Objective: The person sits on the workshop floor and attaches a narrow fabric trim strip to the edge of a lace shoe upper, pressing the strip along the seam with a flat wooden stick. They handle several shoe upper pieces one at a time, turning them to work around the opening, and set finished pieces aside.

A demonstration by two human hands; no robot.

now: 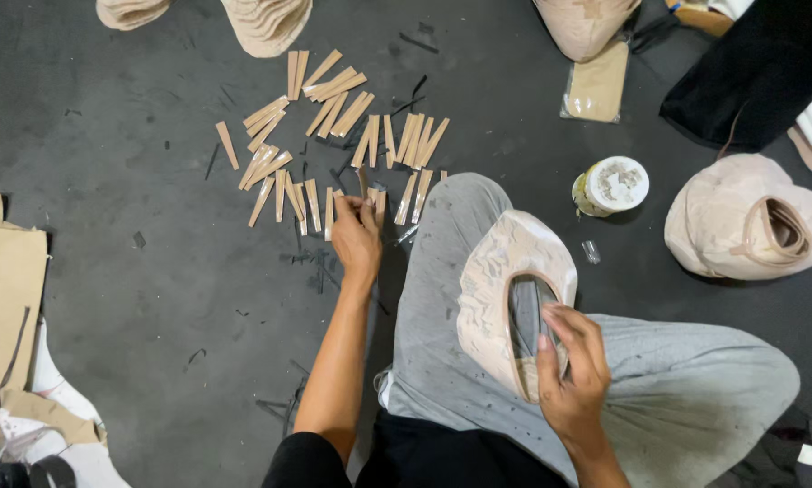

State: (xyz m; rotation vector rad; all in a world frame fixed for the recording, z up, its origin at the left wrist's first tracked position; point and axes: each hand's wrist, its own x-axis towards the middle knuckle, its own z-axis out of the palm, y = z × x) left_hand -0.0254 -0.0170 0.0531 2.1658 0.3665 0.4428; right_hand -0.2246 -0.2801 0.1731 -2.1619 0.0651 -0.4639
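A light, stiff strip (362, 185) is pinched by the left hand (358, 237); beside it, the soft shoe upper (505, 271) is gripped at its opening by the right hand (570, 366).

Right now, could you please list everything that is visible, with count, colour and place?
Narrow strips: several dozen, tan, spread on dark floor ahead.
Shoe upper on lap: one, cream, on grey trouser leg.
Other shoe uppers: at least four, cream, right side and top edge.
Round pot: one, whitish, on floor right of strips.
Flat packet: one, tan, upper right.
Cardboard: brown, left edge.
Left hand: touching a strip.
Right hand: gripping the lap upper's opening.
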